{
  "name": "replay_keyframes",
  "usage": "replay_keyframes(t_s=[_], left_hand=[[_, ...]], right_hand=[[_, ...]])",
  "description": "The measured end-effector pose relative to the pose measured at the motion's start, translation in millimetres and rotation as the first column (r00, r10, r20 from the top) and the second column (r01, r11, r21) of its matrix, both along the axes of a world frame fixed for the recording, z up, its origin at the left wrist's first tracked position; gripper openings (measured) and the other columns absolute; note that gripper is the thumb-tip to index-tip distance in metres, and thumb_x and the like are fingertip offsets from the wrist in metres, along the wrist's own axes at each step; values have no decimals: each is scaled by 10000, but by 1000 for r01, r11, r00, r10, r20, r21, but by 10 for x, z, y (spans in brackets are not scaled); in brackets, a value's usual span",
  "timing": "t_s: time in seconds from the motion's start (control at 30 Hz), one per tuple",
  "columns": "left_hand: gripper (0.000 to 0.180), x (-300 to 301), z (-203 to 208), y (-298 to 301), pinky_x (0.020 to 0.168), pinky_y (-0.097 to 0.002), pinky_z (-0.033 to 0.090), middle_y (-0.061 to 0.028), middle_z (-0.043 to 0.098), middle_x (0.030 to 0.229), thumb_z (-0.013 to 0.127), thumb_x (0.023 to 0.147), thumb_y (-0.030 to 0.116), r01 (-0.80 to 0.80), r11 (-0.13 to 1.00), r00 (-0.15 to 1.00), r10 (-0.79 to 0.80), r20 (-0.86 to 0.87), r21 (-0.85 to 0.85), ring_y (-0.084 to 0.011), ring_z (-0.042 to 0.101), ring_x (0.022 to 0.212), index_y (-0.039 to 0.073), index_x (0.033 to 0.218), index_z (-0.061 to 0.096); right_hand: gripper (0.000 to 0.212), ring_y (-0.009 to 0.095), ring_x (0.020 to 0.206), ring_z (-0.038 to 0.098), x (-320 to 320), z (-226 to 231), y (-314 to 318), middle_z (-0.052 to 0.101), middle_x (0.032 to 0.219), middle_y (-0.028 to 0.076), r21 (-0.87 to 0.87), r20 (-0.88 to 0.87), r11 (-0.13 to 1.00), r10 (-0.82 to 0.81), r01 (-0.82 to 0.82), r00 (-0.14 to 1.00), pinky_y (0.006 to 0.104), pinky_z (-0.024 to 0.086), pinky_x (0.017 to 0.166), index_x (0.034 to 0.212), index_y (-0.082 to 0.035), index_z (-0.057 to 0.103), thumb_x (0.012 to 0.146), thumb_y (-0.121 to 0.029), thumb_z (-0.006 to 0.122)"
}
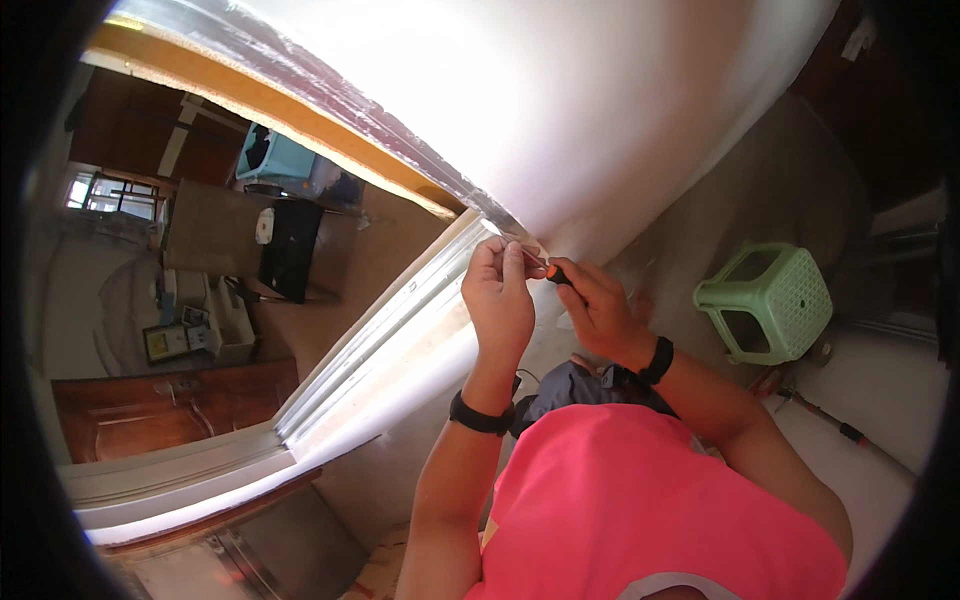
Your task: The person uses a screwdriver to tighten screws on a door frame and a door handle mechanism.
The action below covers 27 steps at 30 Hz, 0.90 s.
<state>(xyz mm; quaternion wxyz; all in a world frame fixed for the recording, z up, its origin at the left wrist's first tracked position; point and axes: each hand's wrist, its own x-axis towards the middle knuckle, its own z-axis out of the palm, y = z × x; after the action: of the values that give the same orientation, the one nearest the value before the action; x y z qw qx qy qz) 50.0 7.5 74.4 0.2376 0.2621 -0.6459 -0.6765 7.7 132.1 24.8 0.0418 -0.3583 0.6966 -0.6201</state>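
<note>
Both my hands are raised at the corner where a white window frame [400,330] meets a bright white panel [560,110]. My right hand [598,308] grips a screwdriver [553,273] with an orange and black handle, its tip pointing left into the corner. My left hand [498,295] is pinched closed right at the tip, fingers against the frame; whatever small part it holds is hidden. Each wrist wears a black band. A pink shirt [650,500] fills the lower middle.
A light green plastic stool [768,300] stands on the floor to the right. A long tool with a red and black handle [830,420] lies below it. A dark cabinet [290,250], a brown wooden door [170,410] and a teal box [275,160] are at left.
</note>
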Motion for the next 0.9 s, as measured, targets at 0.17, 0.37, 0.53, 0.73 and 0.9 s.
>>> replay_keyframes(t_s=[0.17, 0.37, 0.53, 0.73, 0.9], left_hand=[[127, 34, -32, 26, 629, -244, 522, -90, 636, 789, 491, 963, 80, 27, 999, 999, -25, 29, -47, -119, 612, 658, -26, 918, 545], [107, 11, -31, 45, 628, -242, 516, -84, 626, 790, 486, 958, 50, 5, 1000, 1000, -4, -13, 5, -111, 605, 663, -32, 923, 544], [108, -19, -4, 39, 632, -257, 530, -90, 637, 804, 487, 962, 62, 4, 1000, 999, -4, -44, 5, -123, 616, 657, -24, 927, 541], [106, -31, -56, 51, 637, -253, 531, -91, 631, 801, 478, 965, 57, 3, 1000, 1000, -3, -28, 2, -128, 621, 681, -28, 939, 535], [112, -36, 62, 65, 637, -256, 533, -93, 632, 809, 472, 970, 62, -41, 998, 995, 36, -95, -53, -130, 623, 688, -29, 942, 532]], right_hand=[[296, 294, 693, 551, 55, -24, 40, 569, 830, 136, 32, -61, 999, -10, 12, 998, 345, 451, 619, 1182, 2, 542, 890, -49, 545], [302, 279, 685, 553, 73, 26, 38, 572, 836, 140, 31, 0, 999, -23, 23, 1000, 336, 451, 617, 1191, 10, 537, 892, -37, 542], [305, 257, 645, 544, 14, -78, -8, 570, 822, 135, -4, -9, 1000, -13, 13, 1000, 334, 447, 596, 1194, 12, 535, 893, -34, 541], [312, 256, 633, 550, -45, -96, -18, 566, 800, 127, 2, -38, 1000, -6, 6, 999, 335, 447, 580, 1191, 9, 539, 882, -31, 557], [319, 253, 630, 547, -55, 8, -64, 569, 804, 129, -55, -52, 998, -10, 8, 999, 332, 446, 578, 1191, 1, 542, 874, -28, 566]])
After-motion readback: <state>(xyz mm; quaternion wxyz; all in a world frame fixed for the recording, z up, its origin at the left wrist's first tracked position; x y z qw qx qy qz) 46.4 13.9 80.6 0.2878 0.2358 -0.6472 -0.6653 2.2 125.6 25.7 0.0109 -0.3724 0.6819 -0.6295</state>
